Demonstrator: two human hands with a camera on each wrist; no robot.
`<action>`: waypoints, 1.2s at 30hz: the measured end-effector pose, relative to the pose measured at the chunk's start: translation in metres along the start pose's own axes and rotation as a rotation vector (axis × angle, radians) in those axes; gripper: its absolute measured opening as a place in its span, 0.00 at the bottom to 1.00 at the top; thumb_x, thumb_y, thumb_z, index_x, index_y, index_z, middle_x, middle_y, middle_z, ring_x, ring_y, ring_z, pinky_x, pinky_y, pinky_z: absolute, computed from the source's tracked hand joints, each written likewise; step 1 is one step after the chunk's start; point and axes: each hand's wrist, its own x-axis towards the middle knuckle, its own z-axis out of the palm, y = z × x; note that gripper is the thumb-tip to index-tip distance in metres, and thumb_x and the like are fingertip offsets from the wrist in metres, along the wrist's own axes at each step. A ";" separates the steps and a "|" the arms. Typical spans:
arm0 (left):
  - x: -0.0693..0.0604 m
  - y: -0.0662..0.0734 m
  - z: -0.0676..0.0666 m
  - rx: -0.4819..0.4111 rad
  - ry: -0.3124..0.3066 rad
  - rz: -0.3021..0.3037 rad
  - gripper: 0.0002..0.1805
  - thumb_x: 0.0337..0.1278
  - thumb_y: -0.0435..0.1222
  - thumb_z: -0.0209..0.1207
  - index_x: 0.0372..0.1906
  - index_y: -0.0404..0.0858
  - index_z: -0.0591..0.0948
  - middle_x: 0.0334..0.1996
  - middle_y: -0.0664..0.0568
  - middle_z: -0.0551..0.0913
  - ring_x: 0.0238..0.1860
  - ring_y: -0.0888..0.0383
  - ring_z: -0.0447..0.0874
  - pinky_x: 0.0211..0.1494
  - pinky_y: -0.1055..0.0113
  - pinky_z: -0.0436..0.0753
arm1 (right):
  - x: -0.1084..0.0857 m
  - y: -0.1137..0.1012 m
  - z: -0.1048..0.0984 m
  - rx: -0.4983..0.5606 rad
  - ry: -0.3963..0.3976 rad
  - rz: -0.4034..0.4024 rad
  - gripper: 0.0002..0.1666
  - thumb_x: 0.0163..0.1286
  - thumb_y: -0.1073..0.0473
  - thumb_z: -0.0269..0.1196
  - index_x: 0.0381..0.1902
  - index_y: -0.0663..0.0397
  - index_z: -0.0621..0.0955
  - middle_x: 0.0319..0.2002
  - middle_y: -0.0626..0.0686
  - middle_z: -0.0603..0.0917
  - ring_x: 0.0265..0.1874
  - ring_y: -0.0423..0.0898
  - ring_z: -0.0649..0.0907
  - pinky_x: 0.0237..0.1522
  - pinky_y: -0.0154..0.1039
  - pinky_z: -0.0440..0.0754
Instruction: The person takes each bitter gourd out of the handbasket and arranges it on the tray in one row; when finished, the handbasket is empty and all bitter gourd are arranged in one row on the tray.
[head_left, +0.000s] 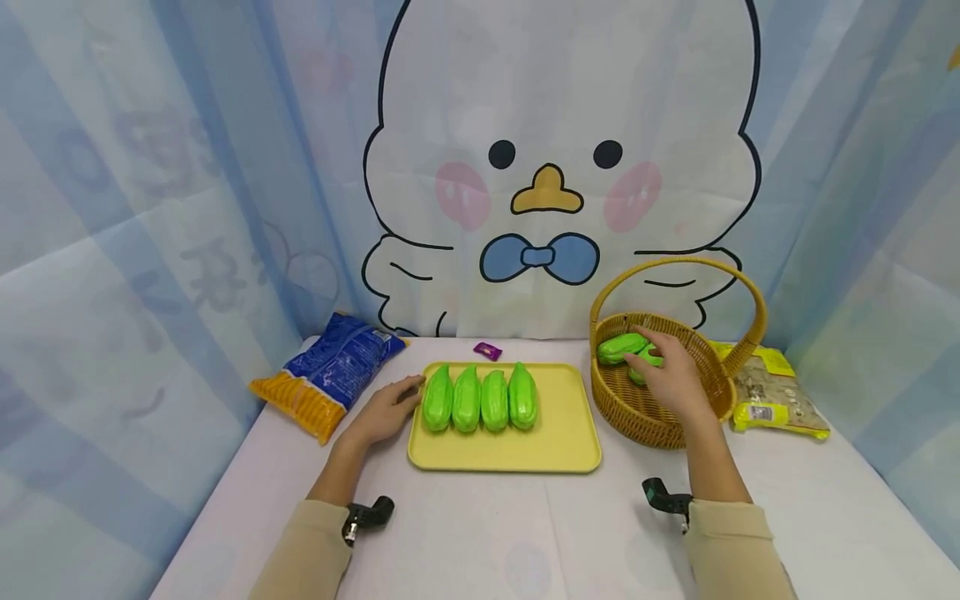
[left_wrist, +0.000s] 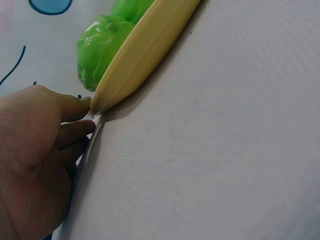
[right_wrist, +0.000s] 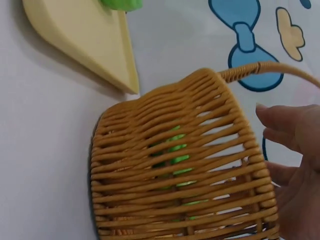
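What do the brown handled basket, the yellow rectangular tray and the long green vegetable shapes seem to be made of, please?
Brown woven basket: rattan or a plastic imitation, slight sheen; separate strands cross uprights.
Yellow rectangular tray: probably moulded plastic, satin; even colour, smooth rounded corners.
Long green vegetable shapes: perhaps plastic or coated foam, glossy; bright highlights.

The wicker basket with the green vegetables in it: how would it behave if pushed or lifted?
The wicker basket would probably feel light for its size, as its woven sides show open gaps. Its wide, low body suggests it may slide rather than tip. The glossy green vegetables look loose inside, so they might shift.
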 end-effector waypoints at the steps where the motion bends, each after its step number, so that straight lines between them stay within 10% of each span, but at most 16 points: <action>1: 0.000 0.000 0.000 -0.001 0.001 -0.002 0.27 0.83 0.42 0.49 0.79 0.44 0.68 0.80 0.43 0.64 0.82 0.42 0.56 0.85 0.43 0.57 | 0.001 0.003 0.000 -0.010 0.007 0.008 0.37 0.81 0.49 0.59 0.80 0.55 0.65 0.76 0.70 0.64 0.68 0.71 0.70 0.63 0.69 0.76; 36: -0.001 0.001 0.000 0.009 -0.001 0.004 0.27 0.83 0.42 0.48 0.79 0.44 0.68 0.80 0.41 0.64 0.82 0.41 0.57 0.85 0.42 0.57 | 0.042 0.050 -0.010 -0.190 -0.233 0.181 0.43 0.83 0.46 0.55 0.81 0.68 0.57 0.77 0.83 0.46 0.76 0.81 0.48 0.74 0.78 0.53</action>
